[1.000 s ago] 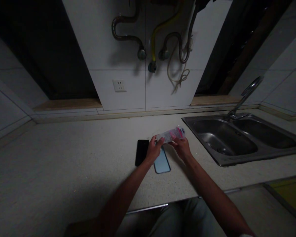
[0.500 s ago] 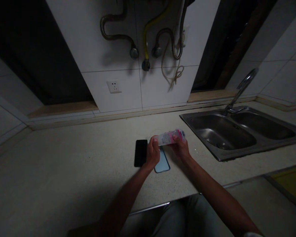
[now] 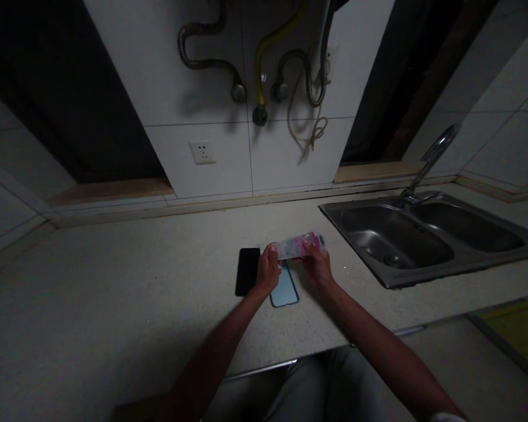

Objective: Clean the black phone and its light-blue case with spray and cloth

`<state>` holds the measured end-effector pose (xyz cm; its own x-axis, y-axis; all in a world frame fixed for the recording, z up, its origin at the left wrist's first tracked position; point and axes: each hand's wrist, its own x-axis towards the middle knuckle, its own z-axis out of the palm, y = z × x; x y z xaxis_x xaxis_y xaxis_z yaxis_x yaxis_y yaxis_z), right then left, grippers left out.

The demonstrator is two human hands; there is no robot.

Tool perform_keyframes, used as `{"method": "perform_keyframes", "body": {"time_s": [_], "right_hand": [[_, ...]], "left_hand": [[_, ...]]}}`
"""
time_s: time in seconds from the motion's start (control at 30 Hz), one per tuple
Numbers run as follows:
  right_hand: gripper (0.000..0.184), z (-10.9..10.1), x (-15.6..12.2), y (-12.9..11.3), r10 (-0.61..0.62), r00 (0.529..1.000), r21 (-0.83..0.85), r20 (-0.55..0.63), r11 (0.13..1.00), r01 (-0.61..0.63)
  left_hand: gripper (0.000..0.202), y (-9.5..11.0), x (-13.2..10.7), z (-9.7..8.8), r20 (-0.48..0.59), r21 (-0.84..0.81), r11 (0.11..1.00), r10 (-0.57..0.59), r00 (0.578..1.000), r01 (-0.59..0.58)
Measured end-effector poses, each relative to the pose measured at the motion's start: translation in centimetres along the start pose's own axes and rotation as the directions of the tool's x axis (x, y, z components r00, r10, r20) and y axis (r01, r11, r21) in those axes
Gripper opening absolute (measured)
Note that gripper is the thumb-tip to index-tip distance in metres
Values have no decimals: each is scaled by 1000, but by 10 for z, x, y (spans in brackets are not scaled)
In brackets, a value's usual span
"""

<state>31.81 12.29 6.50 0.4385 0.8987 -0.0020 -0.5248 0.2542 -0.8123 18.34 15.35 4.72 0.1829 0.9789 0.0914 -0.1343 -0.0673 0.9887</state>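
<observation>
Print on packet [image 3: 297, 246] too small to read, phone case [image 3: 285, 291] top hidden behind left hand [image 3: 267, 273], hoses [image 3: 211, 58] cut off at top.

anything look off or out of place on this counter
Nothing spilled or broken. The black phone and pale blue case lie flat on the counter, and the left hand and right hand hold a clear packet above them. Only a knotted cord dangles from the wall pipes.

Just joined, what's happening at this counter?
A person holds a clear packet with pink print in both hands, left hand at one end, right hand at the other, above the counter. Below it lie a black phone and a pale blue flat piece, side by side. A steel sink sits to the right.
</observation>
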Motion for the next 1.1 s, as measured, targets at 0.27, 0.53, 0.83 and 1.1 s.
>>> {"method": "perform_keyframes", "body": {"time_s": [0.27,0.53,0.83,1.1], "right_hand": [[31,-8,17,-9,103,994,298,-37,951,-87],[32,-15,25,-17,160,987,449,15,881,-150],[39,-22,28,-31,-211,977,213,-18,954,210],[43,-4,8,-26,-268,958,5,100,963,269]], "left_hand": [[37,19,-5,3,-2,-75,995,-60,998,60],[25,29,13,-4,108,-550,779,-291,951,301],[15,27,10,-11,245,-654,602,-403,882,458],[15,26,13,-10,293,-615,533,-530,796,581]]}}
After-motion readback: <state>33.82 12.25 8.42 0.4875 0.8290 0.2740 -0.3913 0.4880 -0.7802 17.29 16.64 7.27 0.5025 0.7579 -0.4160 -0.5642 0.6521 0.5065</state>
